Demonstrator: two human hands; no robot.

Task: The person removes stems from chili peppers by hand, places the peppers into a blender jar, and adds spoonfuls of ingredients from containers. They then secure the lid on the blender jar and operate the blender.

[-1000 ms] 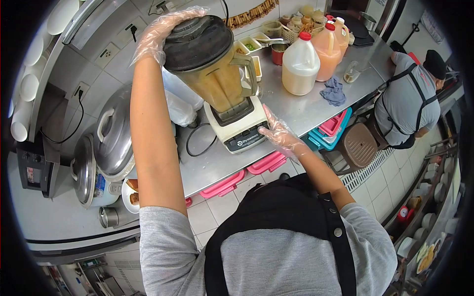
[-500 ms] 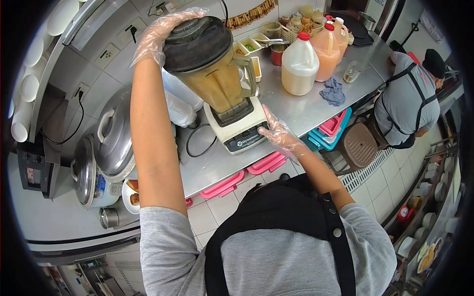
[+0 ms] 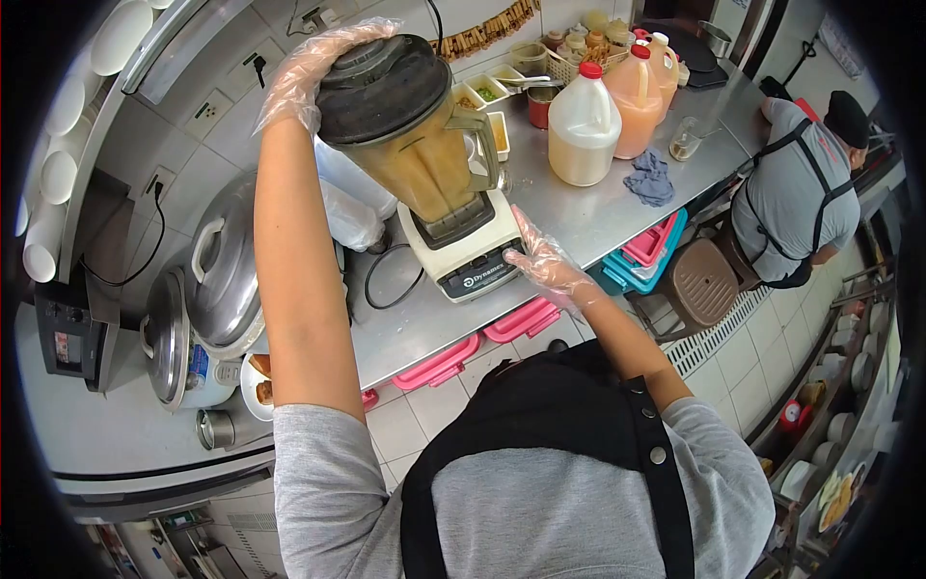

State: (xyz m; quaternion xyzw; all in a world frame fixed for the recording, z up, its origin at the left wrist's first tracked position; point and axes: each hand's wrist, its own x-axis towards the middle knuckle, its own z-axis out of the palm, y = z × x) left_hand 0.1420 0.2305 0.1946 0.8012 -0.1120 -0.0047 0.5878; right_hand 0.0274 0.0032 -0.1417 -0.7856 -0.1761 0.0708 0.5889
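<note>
A blender with a black lid (image 3: pixel 384 89) stands on the steel counter, its clear jar (image 3: pixel 410 174) holding a yellowish-brown liquid. My left hand (image 3: pixel 323 68), in a clear plastic glove, lies over the lid with its fingers curved across the top and side. The pale blender base (image 3: pixel 463 241) carries a dark control panel. At the base's right front corner is my gloved right hand (image 3: pixel 552 262), its thumb by the panel's controls and its fingers along the side. Exactly what the thumb touches is too small to make out.
Right of the blender are a white-liquid jug (image 3: pixel 585 130), orange-liquid jugs (image 3: pixel 637 106), a blue cloth (image 3: pixel 650 178) and a glass (image 3: pixel 687 140). Large lidded cookers (image 3: pixel 224 261) stand left. A co-worker (image 3: pixel 796 193) is at the right beside a brown stool (image 3: pixel 699 288). Pink-lidded bins (image 3: pixel 439 362) sit below the counter.
Both hands keep their places on the blender lid and base. The view has shifted very slightly.
</note>
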